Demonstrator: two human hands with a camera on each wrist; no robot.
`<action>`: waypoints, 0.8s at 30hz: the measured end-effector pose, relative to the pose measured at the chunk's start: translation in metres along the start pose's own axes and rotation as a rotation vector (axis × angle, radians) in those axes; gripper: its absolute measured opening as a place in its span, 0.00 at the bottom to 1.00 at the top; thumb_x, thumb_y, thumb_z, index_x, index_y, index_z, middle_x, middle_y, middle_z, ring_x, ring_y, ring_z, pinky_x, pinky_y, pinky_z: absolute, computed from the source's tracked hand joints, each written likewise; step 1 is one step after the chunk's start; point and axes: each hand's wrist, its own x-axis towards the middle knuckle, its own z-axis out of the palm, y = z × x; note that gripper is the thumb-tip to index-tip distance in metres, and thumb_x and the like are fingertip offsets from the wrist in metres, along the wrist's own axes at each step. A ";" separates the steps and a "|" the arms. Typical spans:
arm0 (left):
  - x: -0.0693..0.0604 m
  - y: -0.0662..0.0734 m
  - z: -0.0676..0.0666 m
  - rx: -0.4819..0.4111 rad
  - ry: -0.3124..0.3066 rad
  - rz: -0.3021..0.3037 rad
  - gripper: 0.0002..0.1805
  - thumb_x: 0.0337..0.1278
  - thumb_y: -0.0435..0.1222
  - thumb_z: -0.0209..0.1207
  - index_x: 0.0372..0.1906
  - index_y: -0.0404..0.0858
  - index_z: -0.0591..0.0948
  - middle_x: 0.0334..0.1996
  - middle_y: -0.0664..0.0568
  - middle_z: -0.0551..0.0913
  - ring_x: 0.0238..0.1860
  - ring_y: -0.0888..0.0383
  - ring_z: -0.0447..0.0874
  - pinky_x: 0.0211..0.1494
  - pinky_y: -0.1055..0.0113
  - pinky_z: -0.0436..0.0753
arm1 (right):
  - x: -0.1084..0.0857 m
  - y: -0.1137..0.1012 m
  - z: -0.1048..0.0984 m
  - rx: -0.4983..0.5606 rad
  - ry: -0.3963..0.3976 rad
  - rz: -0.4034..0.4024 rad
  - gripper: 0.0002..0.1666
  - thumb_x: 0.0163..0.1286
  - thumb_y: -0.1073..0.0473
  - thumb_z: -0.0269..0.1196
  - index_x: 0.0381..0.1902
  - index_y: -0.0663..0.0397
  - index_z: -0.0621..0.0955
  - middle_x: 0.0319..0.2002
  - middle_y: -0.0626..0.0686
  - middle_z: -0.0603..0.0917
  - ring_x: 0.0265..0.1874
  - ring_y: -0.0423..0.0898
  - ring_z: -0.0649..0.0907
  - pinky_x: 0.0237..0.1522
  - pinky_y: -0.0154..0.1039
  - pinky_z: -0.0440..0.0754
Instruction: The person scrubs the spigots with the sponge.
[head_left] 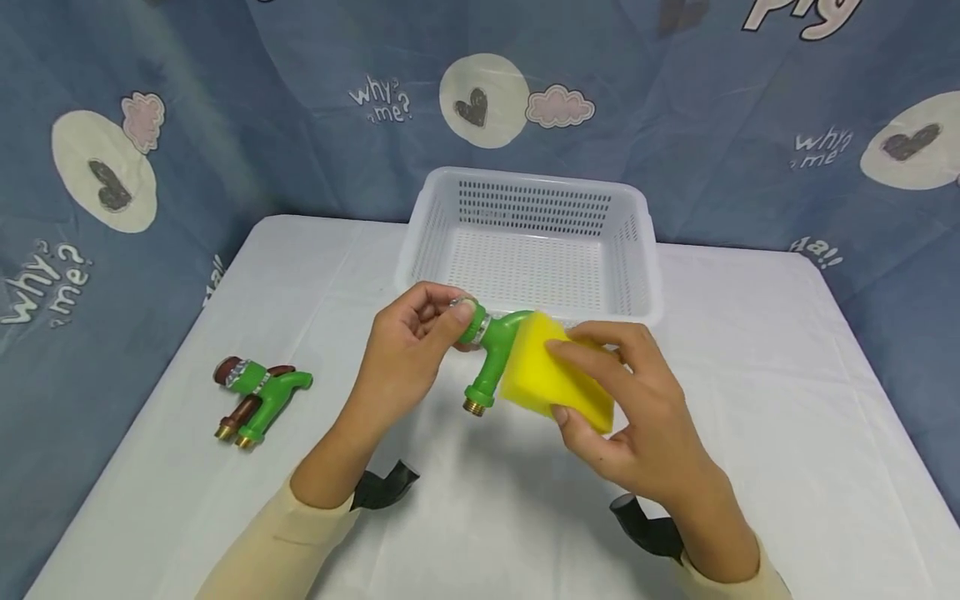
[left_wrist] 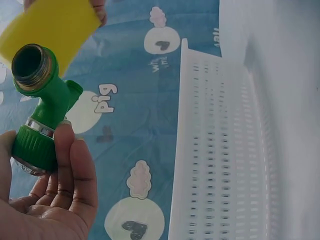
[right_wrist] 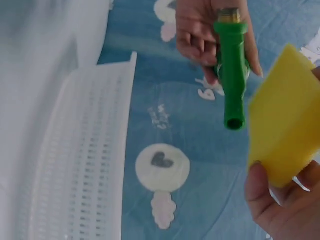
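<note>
A green tap (head_left: 495,354) with a brass threaded end is held up above the table by my left hand (head_left: 408,354), whose thumb and fingers pinch its ribbed knob. My right hand (head_left: 637,400) grips a yellow sponge (head_left: 558,375) between thumb and fingers, close to the tap's right side. In the right wrist view a narrow gap shows between the sponge (right_wrist: 287,117) and the tap (right_wrist: 233,80). The left wrist view looks into the tap's threaded opening (left_wrist: 32,65), with the sponge (left_wrist: 55,30) behind it.
A white perforated basket (head_left: 532,179) stands at the back of the white-covered table (head_left: 765,400). On the left lie more taps, one green (head_left: 273,400) and one brown (head_left: 243,412), against each other. A blue printed cloth (head_left: 300,150) hangs behind.
</note>
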 end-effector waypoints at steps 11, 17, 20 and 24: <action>0.002 0.000 -0.002 -0.092 0.008 -0.008 0.15 0.76 0.37 0.61 0.59 0.33 0.80 0.45 0.42 0.85 0.38 0.46 0.88 0.52 0.57 0.89 | -0.006 0.002 0.002 0.022 -0.110 0.029 0.24 0.58 0.59 0.64 0.54 0.53 0.87 0.53 0.55 0.82 0.51 0.52 0.79 0.51 0.37 0.78; 0.000 -0.001 0.000 -0.140 -0.023 0.024 0.16 0.77 0.36 0.60 0.61 0.33 0.78 0.47 0.40 0.84 0.36 0.43 0.89 0.53 0.54 0.88 | -0.006 0.007 -0.003 0.026 -0.051 0.090 0.24 0.65 0.56 0.63 0.58 0.57 0.85 0.54 0.56 0.82 0.50 0.51 0.81 0.51 0.31 0.80; 0.000 0.000 0.001 -0.153 -0.027 0.041 0.16 0.77 0.37 0.60 0.61 0.34 0.78 0.47 0.39 0.84 0.36 0.43 0.89 0.54 0.54 0.88 | -0.004 0.008 -0.002 0.023 -0.030 0.114 0.25 0.69 0.53 0.63 0.61 0.57 0.84 0.56 0.57 0.82 0.52 0.52 0.82 0.52 0.31 0.81; 0.002 0.000 0.002 -0.157 -0.007 0.051 0.16 0.78 0.38 0.59 0.61 0.34 0.78 0.46 0.38 0.84 0.37 0.43 0.89 0.54 0.53 0.88 | -0.005 0.007 0.002 0.022 -0.094 0.154 0.25 0.70 0.53 0.65 0.63 0.55 0.84 0.59 0.55 0.81 0.54 0.51 0.80 0.53 0.36 0.81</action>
